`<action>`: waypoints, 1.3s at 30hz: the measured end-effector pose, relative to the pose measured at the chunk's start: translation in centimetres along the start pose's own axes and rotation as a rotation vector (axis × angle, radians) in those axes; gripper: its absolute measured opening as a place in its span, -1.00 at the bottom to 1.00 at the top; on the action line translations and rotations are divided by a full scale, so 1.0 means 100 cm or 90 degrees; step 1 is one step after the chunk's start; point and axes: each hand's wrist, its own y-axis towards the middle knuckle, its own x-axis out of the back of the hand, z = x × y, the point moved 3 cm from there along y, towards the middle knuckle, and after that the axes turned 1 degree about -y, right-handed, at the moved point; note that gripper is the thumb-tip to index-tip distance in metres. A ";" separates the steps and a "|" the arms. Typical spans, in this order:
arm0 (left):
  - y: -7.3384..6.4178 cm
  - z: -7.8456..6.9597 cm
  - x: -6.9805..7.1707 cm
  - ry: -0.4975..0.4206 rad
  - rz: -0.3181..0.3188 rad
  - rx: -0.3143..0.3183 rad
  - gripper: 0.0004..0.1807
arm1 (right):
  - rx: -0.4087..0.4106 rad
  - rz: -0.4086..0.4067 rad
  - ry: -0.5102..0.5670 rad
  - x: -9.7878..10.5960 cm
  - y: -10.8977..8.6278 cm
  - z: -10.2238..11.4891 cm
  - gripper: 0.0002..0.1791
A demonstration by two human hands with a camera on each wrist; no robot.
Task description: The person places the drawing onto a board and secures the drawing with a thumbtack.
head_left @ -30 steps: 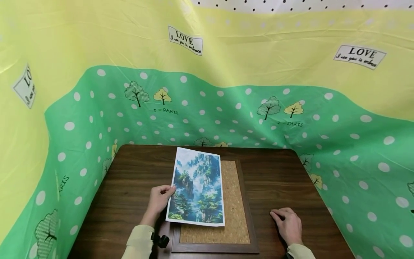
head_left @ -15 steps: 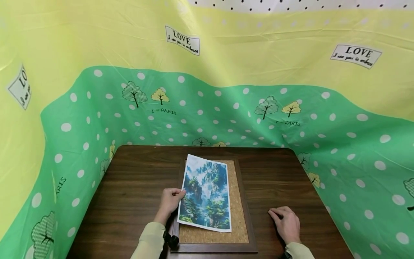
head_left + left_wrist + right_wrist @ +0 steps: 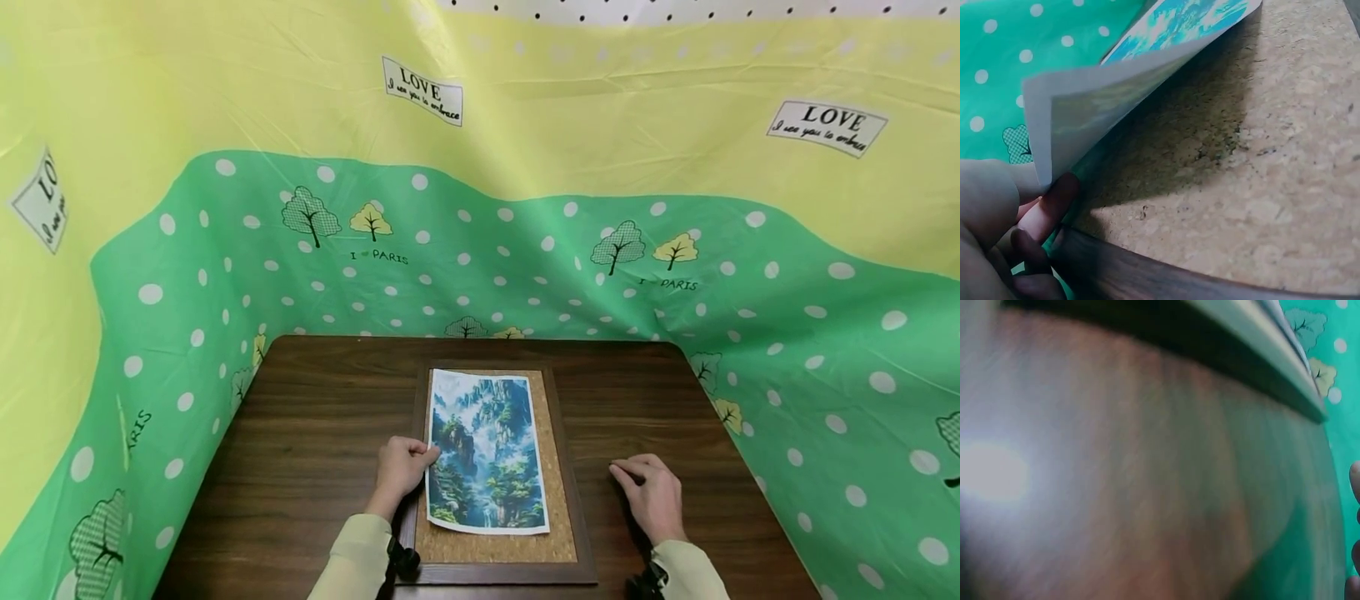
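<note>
A printed landscape picture (image 3: 487,450), blue-green mountains with trees and a white border, lies over a cork board (image 3: 528,546). My left hand (image 3: 405,468) pinches the left edge of the picture between thumb and fingers. In the left wrist view, the held edge of the picture (image 3: 1091,112) is raised, with its pale back showing and a shadow on the cork beneath. To the right of the board, my right hand (image 3: 651,500) is low over the table with loosely curled fingers, thumb and forefinger tips close together; no object shows in it.
A dark wooden frame (image 3: 567,467) borders the cork. The board rests on a dark wood-grain table (image 3: 322,408). Green and yellow printed cloth (image 3: 510,267) hangs around the table's back and sides. Black wrist straps (image 3: 405,560) sit by the sleeves.
My left hand has carried the picture rightward and lowered it over the cork, straightening its tilt. My right hand has shifted slightly left and away from me.
</note>
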 end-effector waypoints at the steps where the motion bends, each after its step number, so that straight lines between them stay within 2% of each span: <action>1: 0.000 -0.001 0.000 0.002 -0.002 -0.004 -0.67 | 0.007 -0.001 0.005 -0.001 0.003 0.004 -0.92; 9: 0.001 -0.002 -0.001 0.014 0.007 -0.016 -0.57 | 0.055 0.007 0.063 -0.013 0.027 0.038 -0.92; 15: 0.003 -0.004 0.000 0.026 -0.004 -0.037 -0.54 | 0.082 0.023 0.091 -0.025 0.045 0.061 -0.90; 30: 0.006 -0.007 -0.002 0.035 -0.008 -0.069 -0.54 | 0.113 0.102 0.181 -0.056 0.081 0.106 -0.94; 39: 0.007 -0.005 -0.002 0.027 0.028 -0.033 -0.55 | 0.135 0.135 0.203 -0.078 0.094 0.122 -0.90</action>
